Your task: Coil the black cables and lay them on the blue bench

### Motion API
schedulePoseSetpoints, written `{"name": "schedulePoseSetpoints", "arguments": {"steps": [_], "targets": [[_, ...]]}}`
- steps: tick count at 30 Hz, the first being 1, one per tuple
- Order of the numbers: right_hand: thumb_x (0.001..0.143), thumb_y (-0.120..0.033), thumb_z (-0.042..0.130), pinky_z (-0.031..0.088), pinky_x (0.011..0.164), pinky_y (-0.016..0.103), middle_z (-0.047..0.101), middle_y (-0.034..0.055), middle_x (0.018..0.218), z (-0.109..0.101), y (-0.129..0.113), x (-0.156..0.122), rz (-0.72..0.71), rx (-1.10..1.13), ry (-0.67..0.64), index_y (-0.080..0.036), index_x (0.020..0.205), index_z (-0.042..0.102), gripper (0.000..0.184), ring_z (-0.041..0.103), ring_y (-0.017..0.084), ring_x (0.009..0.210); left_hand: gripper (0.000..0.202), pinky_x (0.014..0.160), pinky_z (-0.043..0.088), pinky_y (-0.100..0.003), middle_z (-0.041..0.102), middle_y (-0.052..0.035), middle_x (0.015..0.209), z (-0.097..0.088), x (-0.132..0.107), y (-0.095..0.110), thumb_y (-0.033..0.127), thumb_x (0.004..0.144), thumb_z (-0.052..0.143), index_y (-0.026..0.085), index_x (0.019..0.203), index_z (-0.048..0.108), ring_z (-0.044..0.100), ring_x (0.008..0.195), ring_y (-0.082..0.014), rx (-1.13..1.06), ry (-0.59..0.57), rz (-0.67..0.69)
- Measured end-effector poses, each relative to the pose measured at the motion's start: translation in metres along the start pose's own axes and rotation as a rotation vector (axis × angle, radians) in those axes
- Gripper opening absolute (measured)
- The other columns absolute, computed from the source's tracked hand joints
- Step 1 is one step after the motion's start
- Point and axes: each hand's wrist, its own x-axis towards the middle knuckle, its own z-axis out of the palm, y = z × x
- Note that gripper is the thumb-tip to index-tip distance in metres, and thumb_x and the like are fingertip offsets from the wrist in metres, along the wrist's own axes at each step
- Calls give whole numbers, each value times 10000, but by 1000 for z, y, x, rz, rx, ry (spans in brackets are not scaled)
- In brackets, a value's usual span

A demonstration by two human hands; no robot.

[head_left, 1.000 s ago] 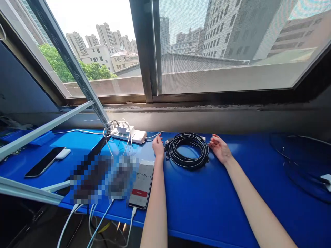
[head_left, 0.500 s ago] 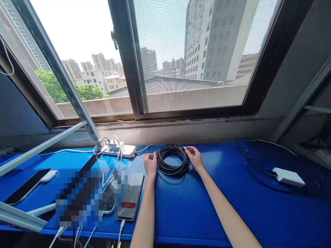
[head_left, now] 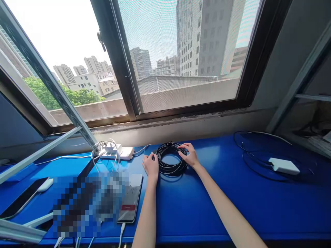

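A coil of black cable (head_left: 169, 167) lies flat on the blue table (head_left: 207, 203) below the window. My left hand (head_left: 150, 165) rests at the coil's left edge, fingers curled onto the loops. On the right side of the coil, my right hand (head_left: 189, 155) has its fingers bent over the loops. Both hands touch the coil; how firmly they grip is unclear.
A white power strip (head_left: 117, 153) with white cables sits left of the coil. A phone (head_left: 130, 203) with a timer lies near the front edge, beside a blurred patch. Another phone (head_left: 20, 199) lies far left. A white box (head_left: 283, 165) with thin cable sits right. Metal frame bars (head_left: 38, 155) cross the left.
My hands, open beside the coil a second ago, have closed in onto its two sides. The camera has tilted up and shifted, so the coil looks farther away.
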Motion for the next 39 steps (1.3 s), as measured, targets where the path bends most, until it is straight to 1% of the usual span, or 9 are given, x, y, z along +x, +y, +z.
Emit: {"name": "schedulePoseSetpoints", "arguments": {"steps": [5, 9, 14, 20, 27, 29, 32, 35, 39], "targets": [[639, -330, 603, 474, 611, 329, 632, 69, 876, -2, 7, 3, 20, -35, -5, -231, 695, 694, 147, 598, 226, 817, 291, 746, 441, -347, 572, -63, 677, 3, 1, 0, 244, 830, 465, 199, 602, 640, 571, 776, -235, -24, -51, 93], [675, -348, 552, 456, 575, 304, 662, 72, 848, -4, 6, 2, 32, -44, 20, -217, 675, 682, 185, 612, 214, 777, 148, 785, 457, -338, 588, -54, 735, 6, -1, 4, 247, 785, 549, 187, 771, 683, 564, 820, -223, -72, -40, 179], [662, -345, 526, 457, 575, 302, 680, 72, 801, -6, 0, 1, 26, -50, 58, -219, 653, 680, 199, 621, 225, 797, 228, 863, 455, -348, 603, -62, 866, 8, -5, 11, 205, 793, 547, 189, 975, 683, 559, 902, -216, -101, -38, 226], [666, -367, 514, 479, 620, 329, 688, 69, 790, -8, -1, 2, 54, -58, 91, -216, 689, 685, 229, 619, 219, 767, 245, 879, 442, -399, 590, -89, 952, 7, -10, 13, 150, 765, 551, 207, 941, 711, 542, 981, -261, -26, -106, 158], [654, -523, 561, 483, 610, 352, 687, 93, 846, -11, 9, 4, 140, -38, 105, -195, 785, 672, 371, 607, 213, 726, 196, 946, 401, -354, 599, -77, 1054, -7, -11, 20, 157, 765, 556, 232, 841, 721, 507, 1096, -250, 65, -216, 125], [634, -551, 583, 484, 623, 356, 679, 84, 798, -12, 11, 4, 161, -31, 112, -192, 789, 666, 400, 604, 210, 714, 211, 970, 382, -350, 594, -80, 1095, -10, -12, 22, 177, 763, 565, 230, 903, 714, 492, 1131, -251, 92, -223, 97], [607, -550, 616, 475, 611, 343, 669, 70, 749, -14, 11, 6, 190, -21, 114, -189, 798, 669, 412, 604, 209, 706, 378, 1003, 348, -353, 562, -104, 1185, -13, -11, 24, 233, 780, 554, 203, 1150, 628, 453, 1194, -259, 132, -191, 23], [606, -532, 631, 475, 631, 338, 681, 84, 865, -14, 11, 8, 204, -15, 111, -188, 859, 673, 430, 613, 211, 761, 457, 1022, 320, -383, 531, -149, 1236, -16, -9, 23, 312, 831, 483, 148, 1253, 547, 423, 1232, -283, 172, -150, -71], [593, -497, 665, 485, 721, 365, 659, 98, 1053, -11, 12, 9, 217, -8, 63, -202, 997, 661, 500, 608, 238, 926, 416, 997, 336, -430, 569, -192, 1163, -13, -7, 18, 387, 850, 445, 117, 1107, 630, 463, 1185, -328, 209, -167, -139]]}}
